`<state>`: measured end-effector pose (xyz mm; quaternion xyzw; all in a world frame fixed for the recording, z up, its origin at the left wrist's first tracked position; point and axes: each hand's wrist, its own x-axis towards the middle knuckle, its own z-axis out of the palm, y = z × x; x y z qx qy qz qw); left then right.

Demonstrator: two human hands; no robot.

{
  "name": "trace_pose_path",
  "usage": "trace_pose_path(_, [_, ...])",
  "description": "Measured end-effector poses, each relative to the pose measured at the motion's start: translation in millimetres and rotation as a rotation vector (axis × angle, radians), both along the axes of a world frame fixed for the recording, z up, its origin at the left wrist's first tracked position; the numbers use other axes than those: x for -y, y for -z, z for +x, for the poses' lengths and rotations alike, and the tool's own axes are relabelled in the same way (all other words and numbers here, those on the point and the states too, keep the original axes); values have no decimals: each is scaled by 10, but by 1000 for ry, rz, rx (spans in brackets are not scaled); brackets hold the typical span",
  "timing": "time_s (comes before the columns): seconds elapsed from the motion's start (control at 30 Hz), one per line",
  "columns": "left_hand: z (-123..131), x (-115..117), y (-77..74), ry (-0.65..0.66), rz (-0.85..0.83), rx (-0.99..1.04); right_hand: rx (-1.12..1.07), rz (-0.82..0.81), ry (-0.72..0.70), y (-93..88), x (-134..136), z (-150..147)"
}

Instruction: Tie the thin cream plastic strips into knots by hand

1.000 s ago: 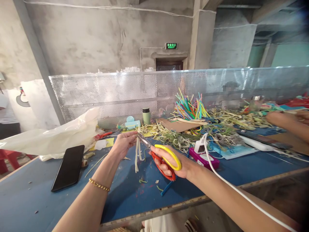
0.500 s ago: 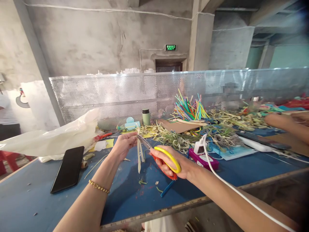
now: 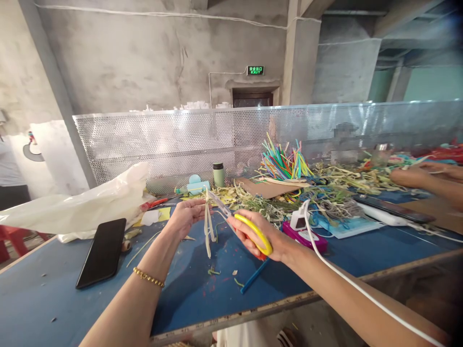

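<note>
Between the fingertips of my left hand (image 3: 186, 217) is a small bundle of pale dried leaf strips (image 3: 209, 231), whose ends hang down above the table. My right hand (image 3: 253, 233) is closed around scissors (image 3: 255, 233) with a yellow handle loop and a red one. The scissor blades point up and left, their tips close by the top of the strips. Whether the tips touch the strips I cannot make out. Under my hands, green scraps (image 3: 213, 272) and a thin blue stick (image 3: 254, 277) lie on the blue tabletop (image 3: 188, 299).
A black phone (image 3: 101, 253) lies at left beside a plastic sheet (image 3: 83, 197). Dried leaves (image 3: 267, 209), colourful pipe cleaners (image 3: 284, 161) and a green bottle (image 3: 218, 174) stand farther back. At right are a purple box (image 3: 304, 237), a white cable (image 3: 333, 267) and another person's hands (image 3: 415, 177).
The scissors have shifted slightly right, their blades tilting more upright beside the strips. My left hand stays nearly still with the strips. The other person's hands moved a little left.
</note>
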<state>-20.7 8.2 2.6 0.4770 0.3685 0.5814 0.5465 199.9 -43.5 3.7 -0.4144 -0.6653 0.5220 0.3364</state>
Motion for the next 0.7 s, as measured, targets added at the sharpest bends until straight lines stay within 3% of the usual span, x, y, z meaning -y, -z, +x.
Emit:
trace_pose_path(0.07, [-13,1,-6,-20,-26,3,91,91,131,-61,-142,69])
trace_pose_path(0.17, [-21,2,-9,-27,-54,20,367,571,378,-94,-466,230])
trace_pose_path(0.2, [-20,4,-10,-28,-64,25,507,656,433,-85,-580,288])
trace_pose_path(0.33, [-13,11,-21,-39,-96,23,915,642,522,17,-905,443])
trace_pose_path(0.47, [-32,-2,-22,-79,-90,9,896,669,417,125,-960,362])
trace_pose_path(0.63, [-111,-51,-26,-153,-62,90,739,698,88,228,-892,44])
trace_pose_path(0.7, [-180,-66,-58,-234,-42,132,772,730,116,276,-839,-111])
